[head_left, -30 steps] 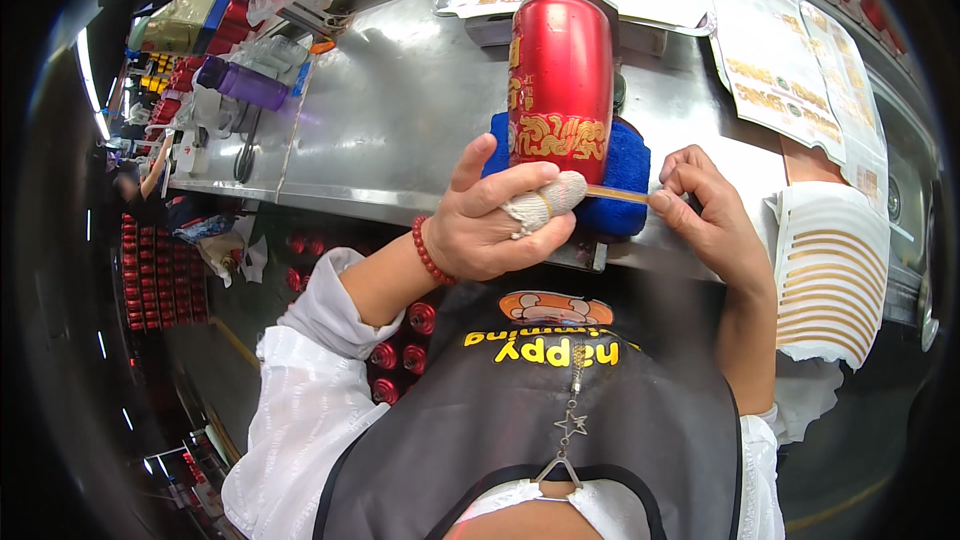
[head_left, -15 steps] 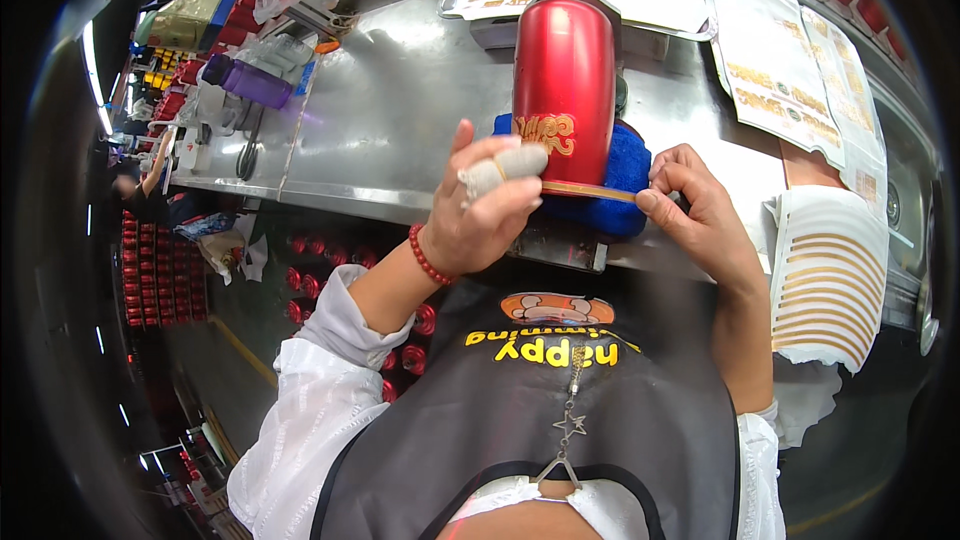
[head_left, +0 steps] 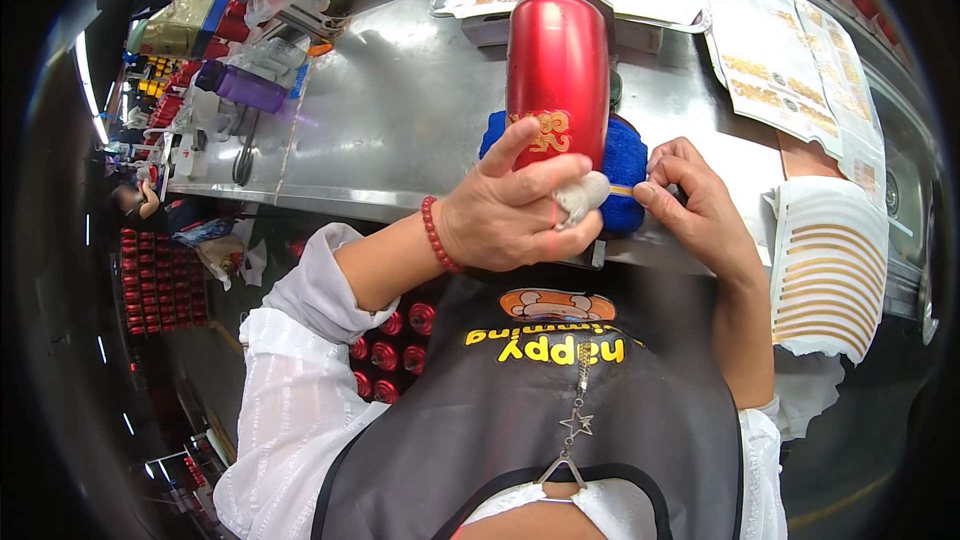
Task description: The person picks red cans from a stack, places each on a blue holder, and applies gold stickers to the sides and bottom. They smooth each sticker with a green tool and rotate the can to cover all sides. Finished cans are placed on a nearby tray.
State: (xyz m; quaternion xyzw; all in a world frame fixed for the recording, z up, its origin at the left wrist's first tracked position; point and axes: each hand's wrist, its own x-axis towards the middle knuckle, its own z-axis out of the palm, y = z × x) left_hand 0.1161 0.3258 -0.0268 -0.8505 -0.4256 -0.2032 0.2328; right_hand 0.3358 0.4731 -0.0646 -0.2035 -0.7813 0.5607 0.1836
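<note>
The tabletop (head_left: 390,110) is brightly lit, with glare spread toward its far left corner and highlights cast on the red bottle (head_left: 560,50). Past its left edge, strip lights (head_left: 90,85) are seen amid dimness. Below its near edge, the apron (head_left: 650,390) is partly blurred; outlines are bent toward the blackened rim.

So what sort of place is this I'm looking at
Probably a factory or workshop: a long metal bench holds a red bottle with gold ornament, a white sheet of gold strips sits at the right, and rows of red containers are stacked at the left.
</note>
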